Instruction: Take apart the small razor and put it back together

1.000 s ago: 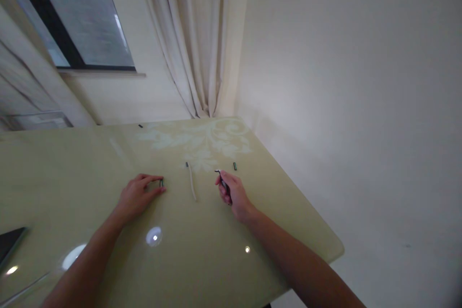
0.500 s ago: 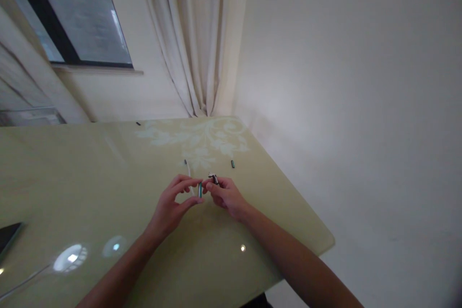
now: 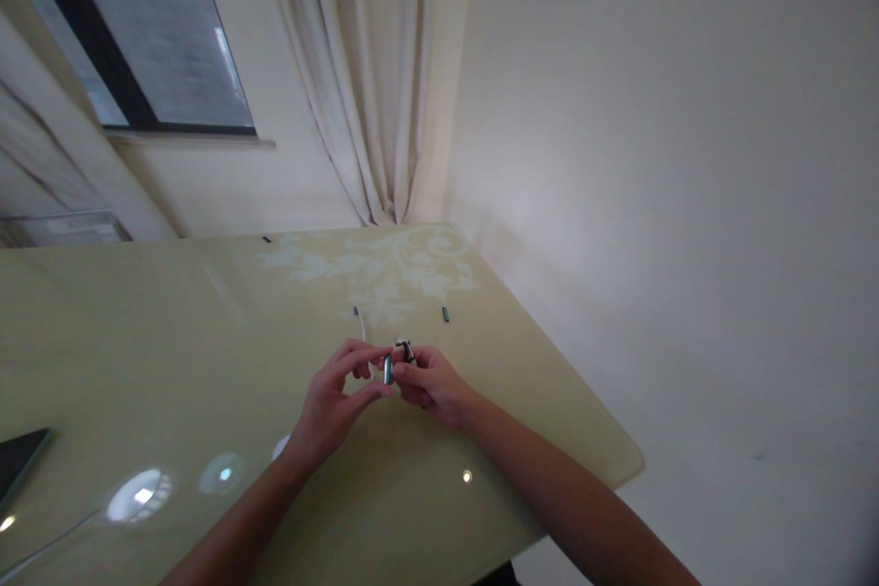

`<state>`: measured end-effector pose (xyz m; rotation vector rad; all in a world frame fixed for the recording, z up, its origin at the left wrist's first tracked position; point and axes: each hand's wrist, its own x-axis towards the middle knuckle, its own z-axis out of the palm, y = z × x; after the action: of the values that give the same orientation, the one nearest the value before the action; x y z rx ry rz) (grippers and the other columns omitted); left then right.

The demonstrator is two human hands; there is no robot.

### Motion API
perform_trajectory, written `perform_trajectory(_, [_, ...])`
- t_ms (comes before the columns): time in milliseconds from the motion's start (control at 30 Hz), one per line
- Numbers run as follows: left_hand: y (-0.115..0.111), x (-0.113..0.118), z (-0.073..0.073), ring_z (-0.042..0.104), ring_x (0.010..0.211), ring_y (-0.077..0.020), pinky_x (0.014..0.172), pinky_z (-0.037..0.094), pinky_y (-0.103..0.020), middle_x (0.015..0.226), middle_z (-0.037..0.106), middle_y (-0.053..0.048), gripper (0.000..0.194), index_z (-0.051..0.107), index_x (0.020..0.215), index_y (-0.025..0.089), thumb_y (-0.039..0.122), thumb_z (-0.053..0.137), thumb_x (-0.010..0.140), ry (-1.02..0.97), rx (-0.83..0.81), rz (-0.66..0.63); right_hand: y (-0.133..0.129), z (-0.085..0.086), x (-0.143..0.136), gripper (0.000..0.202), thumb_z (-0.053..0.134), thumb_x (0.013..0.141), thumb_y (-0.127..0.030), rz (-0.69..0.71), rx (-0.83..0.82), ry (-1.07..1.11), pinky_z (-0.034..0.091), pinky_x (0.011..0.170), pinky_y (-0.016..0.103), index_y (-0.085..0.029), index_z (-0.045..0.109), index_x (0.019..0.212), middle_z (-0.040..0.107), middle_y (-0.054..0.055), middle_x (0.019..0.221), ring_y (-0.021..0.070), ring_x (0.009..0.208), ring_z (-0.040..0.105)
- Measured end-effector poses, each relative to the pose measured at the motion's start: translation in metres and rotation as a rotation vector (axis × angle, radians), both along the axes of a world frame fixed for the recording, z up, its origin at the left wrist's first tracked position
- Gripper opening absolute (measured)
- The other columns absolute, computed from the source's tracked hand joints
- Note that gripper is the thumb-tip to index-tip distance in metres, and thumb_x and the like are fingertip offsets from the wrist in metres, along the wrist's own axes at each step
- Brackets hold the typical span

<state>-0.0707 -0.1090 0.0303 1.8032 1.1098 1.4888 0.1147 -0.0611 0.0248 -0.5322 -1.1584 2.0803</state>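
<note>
Between the thumb and fingertips of my left hand [image 3: 336,396], a small narrow teal-and-silver piece [image 3: 388,370] is held upright. My right hand [image 3: 436,385] is closed on a small black-and-white object [image 3: 405,350], whose top shows above the fingers; its kind is too small to make out. The fingertips of both hands meet close beside the teal piece. Just behind my left hand, a thin white stick-like thing with a dark tip [image 3: 361,322] lies on the table, its near end hidden by the fingers.
A small dark-and-teal piece [image 3: 446,314] lies beyond my right hand on the glossy table [image 3: 549,421]. Another small dark piece [image 3: 266,239] is by the far edge. A dark flat object [image 3: 20,462] and a white cable [image 3: 51,548] are at left. A wall [image 3: 652,201] borders the right side.
My left hand has shifted slightly right with the teal piece, bringing it against my right hand's fingertips. The teal piece has turned a little. The view has moved slightly.
</note>
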Motion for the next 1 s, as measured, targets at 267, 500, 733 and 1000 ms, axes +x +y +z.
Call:
perform_trajectory(267, [-0.001, -0.002, 0.007, 0.057, 0.075, -0.0132, 0.072, 0.049, -0.024, 0.093, 0.065, 0.000, 0.038, 0.075, 0.121, 0.032, 0.035, 0.081, 0.084, 0.148, 0.063, -0.004, 0.001, -0.002, 0.000, 0.040, 0.087, 0.074, -0.049, -0.030, 0.013, -0.067, 0.014, 0.040, 0.021, -0.014, 0.072, 0.089, 0.048, -0.009, 0.056, 0.0027, 0.041, 0.027])
perform_trajectory(500, [0.001, -0.010, 0.010, 0.057, 0.075, -0.0144, 0.072, 0.047, -0.026, 0.089, 0.065, -0.001, 0.031, 0.076, 0.112, 0.026, 0.033, 0.081, 0.083, 0.062, -0.056, 0.002, 0.003, 0.007, 0.002, 0.053, 0.065, 0.089, -0.065, -0.121, 0.221, -0.161, 0.015, 0.041, 0.023, -0.012, 0.073, 0.083, 0.057, -0.001, 0.067, 0.0035, 0.042, 0.032])
perform_trajectory(733, [0.004, -0.007, 0.003, 0.059, 0.081, -0.0170, 0.072, 0.047, -0.027, 0.092, 0.068, -0.005, 0.037, 0.077, 0.109, 0.021, 0.040, 0.083, 0.079, -0.295, -0.303, -0.097, -0.005, 0.020, 0.008, 0.059, 0.052, 0.098, -0.066, -0.042, 0.408, -0.221, 0.022, 0.048, 0.023, -0.012, 0.076, 0.092, 0.038, -0.007, 0.056, 0.0068, 0.048, 0.029])
perform_trajectory(1000, [0.003, -0.006, 0.005, 0.059, 0.077, -0.0161, 0.071, 0.049, -0.027, 0.088, 0.069, -0.004, 0.038, 0.078, 0.106, 0.020, 0.039, 0.087, 0.074, -0.348, -0.331, -0.096, -0.010, 0.018, 0.008, 0.060, 0.051, 0.100, -0.065, -0.004, 0.451, -0.260, 0.026, 0.051, 0.024, -0.011, 0.078, 0.094, 0.036, -0.006, 0.057, 0.0082, 0.051, 0.031])
